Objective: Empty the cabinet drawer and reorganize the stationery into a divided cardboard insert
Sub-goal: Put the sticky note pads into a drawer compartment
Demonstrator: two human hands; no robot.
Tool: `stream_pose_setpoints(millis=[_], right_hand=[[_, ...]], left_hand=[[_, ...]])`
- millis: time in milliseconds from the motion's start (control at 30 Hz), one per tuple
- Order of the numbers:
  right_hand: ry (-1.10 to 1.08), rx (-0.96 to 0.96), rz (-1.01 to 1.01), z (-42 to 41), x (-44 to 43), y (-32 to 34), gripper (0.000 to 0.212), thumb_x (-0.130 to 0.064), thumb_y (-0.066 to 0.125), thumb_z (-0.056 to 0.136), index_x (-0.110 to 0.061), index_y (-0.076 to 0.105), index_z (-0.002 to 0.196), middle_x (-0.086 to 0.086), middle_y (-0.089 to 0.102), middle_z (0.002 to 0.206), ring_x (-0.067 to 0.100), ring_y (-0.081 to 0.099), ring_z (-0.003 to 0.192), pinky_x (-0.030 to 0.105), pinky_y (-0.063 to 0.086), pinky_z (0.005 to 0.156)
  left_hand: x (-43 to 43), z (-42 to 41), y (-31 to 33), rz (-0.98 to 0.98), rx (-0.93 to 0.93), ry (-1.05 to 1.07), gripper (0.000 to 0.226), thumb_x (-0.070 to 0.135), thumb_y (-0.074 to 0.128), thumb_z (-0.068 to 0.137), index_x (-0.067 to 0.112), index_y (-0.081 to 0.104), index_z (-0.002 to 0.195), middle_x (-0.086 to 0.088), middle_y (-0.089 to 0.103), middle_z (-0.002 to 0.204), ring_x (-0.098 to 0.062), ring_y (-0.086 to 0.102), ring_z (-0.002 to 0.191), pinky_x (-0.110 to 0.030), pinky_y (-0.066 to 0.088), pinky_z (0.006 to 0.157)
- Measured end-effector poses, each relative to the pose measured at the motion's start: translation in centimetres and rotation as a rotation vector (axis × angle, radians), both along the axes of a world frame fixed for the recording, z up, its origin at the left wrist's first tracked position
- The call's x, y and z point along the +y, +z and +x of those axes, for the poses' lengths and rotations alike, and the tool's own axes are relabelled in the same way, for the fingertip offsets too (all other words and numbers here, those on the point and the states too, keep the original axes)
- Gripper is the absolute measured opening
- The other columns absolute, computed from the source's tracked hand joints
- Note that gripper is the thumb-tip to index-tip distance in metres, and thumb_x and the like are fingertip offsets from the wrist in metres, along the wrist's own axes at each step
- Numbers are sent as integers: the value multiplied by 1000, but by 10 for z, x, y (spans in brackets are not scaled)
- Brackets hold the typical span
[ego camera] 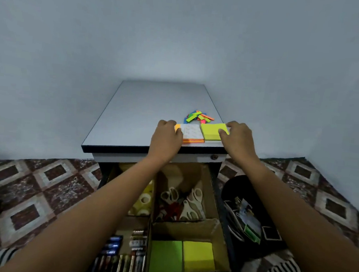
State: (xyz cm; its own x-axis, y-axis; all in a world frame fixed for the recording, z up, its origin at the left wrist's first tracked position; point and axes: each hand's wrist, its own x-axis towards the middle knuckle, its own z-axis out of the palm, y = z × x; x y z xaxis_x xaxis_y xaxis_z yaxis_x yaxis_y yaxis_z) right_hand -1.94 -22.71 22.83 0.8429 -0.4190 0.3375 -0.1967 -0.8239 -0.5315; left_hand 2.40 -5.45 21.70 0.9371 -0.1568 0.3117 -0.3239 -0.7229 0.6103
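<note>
On the grey cabinet top (133,111), near its front edge, lie two sticky-note pads side by side. My left hand (166,138) grips the orange pad with a white top sheet (190,132). My right hand (237,137) grips the yellow-green pad (212,130). Behind them lies a heap of small coloured flag strips (198,117). Below, the open drawer holds a divided cardboard insert (211,196). Its compartments hold tape rolls (145,199), scissors (185,202), batteries (123,253), and a green pad (166,256) beside a yellow pad (199,256).
A black round container (234,188) with pens and small items stands on the patterned tile floor (43,181) right of the drawer. The cabinet backs onto a plain wall. My striped clothing shows at both lower corners.
</note>
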Motion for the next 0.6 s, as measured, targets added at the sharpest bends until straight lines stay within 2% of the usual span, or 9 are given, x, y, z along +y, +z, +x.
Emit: stream_pose_setpoints(millis=[67,133,200,300,500,600], right_hand=[[-51,81,13,9,-1,-4,43,-31,52,95,2,53,123,24,51,121,38,47,114,36,40,89],[-95,166,34,16,0,-8,48,-38,52,94,2,52,119,23,50,122,38,45,115,37,41,88],[-131,220,50,19,1,-11,54,-44,52,93,1,50,121,22,48,125,38,44,118,39,41,90],[-166,219,90,22,0,-12,56,-46,55,91,-2,50,123,20,46,127,38,42,119,40,41,92],[-199,204,139,24,-3,-11,55,-44,61,87,-3,51,122,20,46,127,36,43,118,41,42,91],[-220,172,158,25,-2,-9,58,-42,65,86,-2,47,125,19,44,129,36,42,119,42,41,92]], left_hand=[[-11,10,5,78,77,53,36,27,42,98,2,52,122,-16,51,124,-27,52,108,-29,39,80],[-19,20,4,144,144,77,39,33,43,97,0,54,115,-18,54,120,-29,52,108,-32,40,81],[-24,28,1,191,174,99,46,42,46,95,2,53,116,-18,55,121,-31,51,111,-35,42,86],[-28,34,-5,232,191,120,54,50,53,89,5,52,120,-16,54,123,-30,50,114,-33,43,84],[-28,37,-7,119,248,127,50,43,60,87,6,51,120,-14,56,122,-28,53,111,-33,45,84],[-28,37,-6,28,299,154,55,40,65,85,7,45,124,-14,52,127,-29,50,115,-37,45,92]])
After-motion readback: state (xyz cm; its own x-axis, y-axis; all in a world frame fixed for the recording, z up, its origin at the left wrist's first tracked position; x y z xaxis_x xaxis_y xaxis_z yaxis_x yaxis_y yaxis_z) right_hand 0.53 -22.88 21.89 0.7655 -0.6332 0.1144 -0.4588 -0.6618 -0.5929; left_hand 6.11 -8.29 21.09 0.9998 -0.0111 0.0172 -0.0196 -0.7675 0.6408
